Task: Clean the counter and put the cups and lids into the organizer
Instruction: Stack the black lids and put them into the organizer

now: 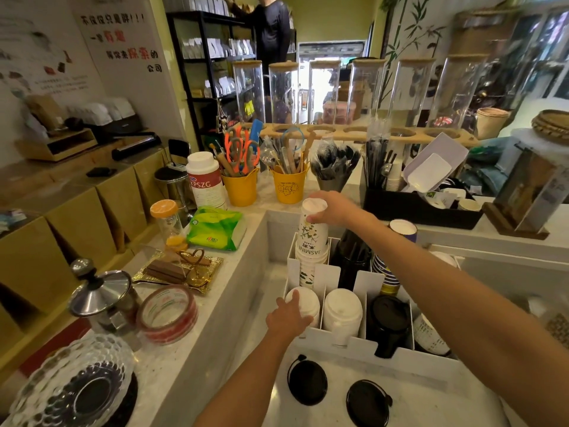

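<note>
I have my right hand (331, 209) curled over the upturned base of the top paper cup in a stack of white cups (311, 241), fingers and thumb pinching its rim; the stack stands upside down in the back-left slot of the white organizer (341, 345). The cup lower in that stack reads "JASMINE", inverted, under a printed sprig of leaves. My left hand (288, 318) rests, fingers loosely bent, on the stack of white lids (304, 303) in the front-left slot, touching it rather than closed round it. Just beside that sits a second stack of white lids (342, 312), then a stack of black lids (388, 318) in the next slot. A patterned blue cup stack (385, 272) stands behind those, with another cup (402, 230) tilted on the ledge above.

On the desk (431, 402) in front of the organizer lie two loose black lids, one (308, 384) nearer my left arm and one (367, 402) to its right.

On the raised ledge to the left I can read "KPSZG" on a white bottle (203, 180) with a red label (the smaller print is too blurred). A green wipes packet (215, 228) lies near it, and a roll of tape (167, 315) with red printing closer to me. Two yellow buckets (289, 188) hold scissors and tools.
</note>
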### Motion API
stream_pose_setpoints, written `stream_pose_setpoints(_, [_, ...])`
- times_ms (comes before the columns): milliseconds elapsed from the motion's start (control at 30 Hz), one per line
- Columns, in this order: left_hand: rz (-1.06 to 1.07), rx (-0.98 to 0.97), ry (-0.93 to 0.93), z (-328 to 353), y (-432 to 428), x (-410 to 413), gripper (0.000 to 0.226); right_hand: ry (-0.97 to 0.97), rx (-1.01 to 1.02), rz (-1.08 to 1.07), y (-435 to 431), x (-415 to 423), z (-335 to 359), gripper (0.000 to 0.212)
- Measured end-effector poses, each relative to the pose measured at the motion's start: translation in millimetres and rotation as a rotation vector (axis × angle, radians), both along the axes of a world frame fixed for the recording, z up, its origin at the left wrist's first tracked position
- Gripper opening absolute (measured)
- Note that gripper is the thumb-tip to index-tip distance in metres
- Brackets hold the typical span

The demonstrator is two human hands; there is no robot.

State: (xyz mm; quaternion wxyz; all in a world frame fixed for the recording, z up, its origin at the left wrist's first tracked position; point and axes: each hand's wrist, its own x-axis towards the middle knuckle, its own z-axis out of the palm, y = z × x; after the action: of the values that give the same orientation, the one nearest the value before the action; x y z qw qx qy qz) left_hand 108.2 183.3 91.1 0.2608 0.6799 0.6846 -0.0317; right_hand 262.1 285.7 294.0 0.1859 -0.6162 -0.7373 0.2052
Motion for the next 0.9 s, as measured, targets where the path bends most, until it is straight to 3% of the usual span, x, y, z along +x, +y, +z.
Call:
stream_pose_setpoints(133, [0.0,-0.152,-0.224,14,14,-13,0.077,0.247,-0.066,-0.002,-23,3,-11,0.081])
stream_pose_setpoints(200, [0.015,-0.084,-0.321,19,10,-21,0.073,0.333,0.029,-0.037,-45,5,-17,0.076])
stream_pose_setpoints(367, [0.142,0.298,-0.515,17,-50,-32,0.061,0.507,0.078,-0.088,-143,12,-78,0.034])
stream_pose_setpoints(433, [0.221,0.253,-0.613,2,-91,-33,0.053,0.557,-0.035,-0.08,-193,10,-121,0.02])
stream_pose_setpoints(533, [0.264,0.044,-0.614,-27,-152,-40,0.039,0.543,-0.245,-0.142,-268,10,-187,0.015])
stream_pose_setpoints(667, [0.361,-0.072,-0.597,-56,-219,-47,0.038,0.474,-0.424,-0.217,-350,27,-246,0.014])
stream_pose_setpoints(900, [0.45,-0.153,-0.606,-73,-239,-53,0.037,0.315,-0.427,-0.179,-367,37,-263,0.021])
